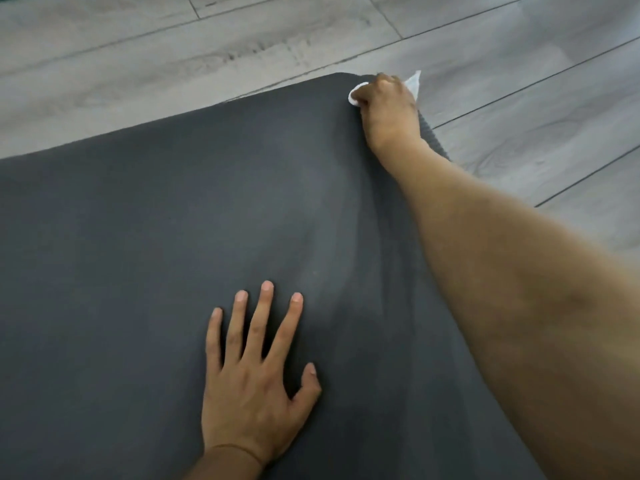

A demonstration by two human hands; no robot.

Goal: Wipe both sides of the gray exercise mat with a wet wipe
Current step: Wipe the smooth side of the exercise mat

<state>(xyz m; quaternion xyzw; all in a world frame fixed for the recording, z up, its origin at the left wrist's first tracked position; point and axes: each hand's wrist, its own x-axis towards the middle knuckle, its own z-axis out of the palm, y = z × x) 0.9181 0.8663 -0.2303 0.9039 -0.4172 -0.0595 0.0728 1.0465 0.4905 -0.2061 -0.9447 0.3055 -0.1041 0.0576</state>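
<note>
So you're kneeling or leaning over the gray exercise mat [138, 254], which is lying flat on the light wood-look plank floor [173, 57] and filling most of the view, running off the left and bottom edges. Your left hand [254, 372] is lying palm down on the mat near the bottom middle, fingers straight and spread a bit, thumb out to the side, not gripping anything, just resting flat on the surface. Your right arm is stretching way out across the mat toward the far right corner, and your right hand [386, 105] is sitting right on that corner with the fingers curled over the wet wipe [414, 83]. You're holding the wipe bunched up, so only bits are peeking out: a small white fold by your knuckles on the left side of the hand and a pointed white flap sticking out past the hand over the floor. The mat's right edge just below your wrist is showing a ribbed texture where it's meeting the floor. There's a faint paler streak running down the mat between your two hands.
</note>
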